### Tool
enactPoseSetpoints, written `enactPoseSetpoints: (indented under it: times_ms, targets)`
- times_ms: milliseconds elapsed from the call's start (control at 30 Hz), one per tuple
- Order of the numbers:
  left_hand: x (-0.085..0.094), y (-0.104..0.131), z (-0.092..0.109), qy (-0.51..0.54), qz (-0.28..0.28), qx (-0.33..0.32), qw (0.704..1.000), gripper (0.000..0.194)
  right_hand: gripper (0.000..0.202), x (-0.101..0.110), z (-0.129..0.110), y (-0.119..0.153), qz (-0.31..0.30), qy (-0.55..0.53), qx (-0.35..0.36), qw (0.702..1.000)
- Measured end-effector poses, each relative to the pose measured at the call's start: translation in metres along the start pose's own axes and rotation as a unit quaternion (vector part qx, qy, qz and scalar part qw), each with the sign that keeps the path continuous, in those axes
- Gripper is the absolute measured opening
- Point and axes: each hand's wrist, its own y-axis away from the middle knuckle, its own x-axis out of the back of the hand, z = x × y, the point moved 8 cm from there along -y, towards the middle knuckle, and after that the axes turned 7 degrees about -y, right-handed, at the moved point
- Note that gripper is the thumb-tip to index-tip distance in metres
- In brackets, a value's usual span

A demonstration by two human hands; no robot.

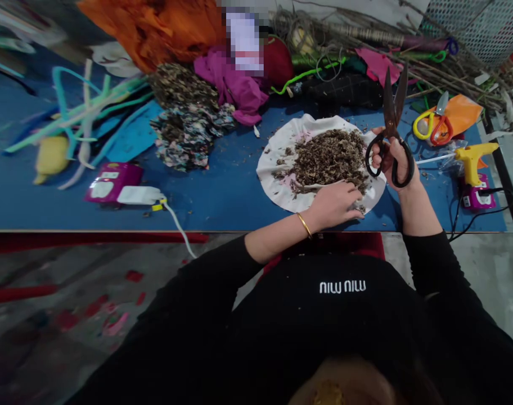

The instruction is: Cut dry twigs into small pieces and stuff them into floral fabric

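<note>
A round white cloth (270, 183) lies on the blue table with a heap of brown shredded material (328, 154) on it. My left hand (334, 203) rests at the near edge of the heap, palm down, its fingers and thumb apart; what lies under the palm is hidden. In my right hand (397, 160) is a pair of large black-handled scissors (390, 125). Their dark blades point away from me and stand apart. This hand is at the cloth's right edge, fingers wrapped around the handles.
Right of the cloth are smaller scissors (441, 125) and a yellow glue gun (469, 157) with a black cord. Coloured pipe cleaners (77, 121) and a purple box (113, 183) with a white plug lie left. Fabrics (233, 84) and twigs (433, 73) crowd the back.
</note>
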Motion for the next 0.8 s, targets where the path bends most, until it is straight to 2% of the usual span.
enactPoseSetpoints:
  times_ms: [100, 167, 267, 333, 433, 533, 733, 800]
  targets:
    - [-0.012, -0.003, 0.006, 0.028, -0.032, -0.017, 0.999, 0.017, 0.066, -0.004, -0.001, 0.001, -0.004, -0.013, 0.001, 1.000]
    - [-0.012, -0.006, 0.005, 0.064, -0.039, -0.007, 0.997, 0.015, 0.065, -0.007, -0.003, 0.002, -0.006, -0.025, 0.003, 1.000]
    - [-0.002, -0.011, -0.008, 0.141, -0.017, 0.059, 0.988, 0.012, 0.064, -0.008, -0.005, 0.002, -0.006, -0.030, 0.006, 1.000]
    - [0.006, -0.015, -0.021, 0.157, 0.013, 0.117, 0.981, 0.011, 0.064, -0.008, -0.005, 0.002, -0.006, -0.025, 0.006, 1.000]
    - [0.013, -0.023, -0.032, 0.058, 0.030, 0.161, 0.985, 0.016, 0.064, -0.008, -0.004, 0.002, -0.009, -0.022, 0.004, 1.000]
    - [0.007, -0.030, -0.029, -0.047, -0.004, 0.156, 0.987, 0.027, 0.063, -0.007, -0.003, 0.003, -0.008, -0.028, 0.005, 1.000]
    - [-0.004, -0.031, -0.007, -0.092, -0.038, 0.099, 0.990, 0.036, 0.053, 0.000, -0.008, 0.002, 0.019, -0.076, 0.029, 0.997]
    - [-0.007, -0.032, -0.005, -0.100, -0.044, 0.092, 0.990, 0.031, 0.050, 0.004, -0.010, 0.002, 0.033, -0.094, 0.032, 0.994]
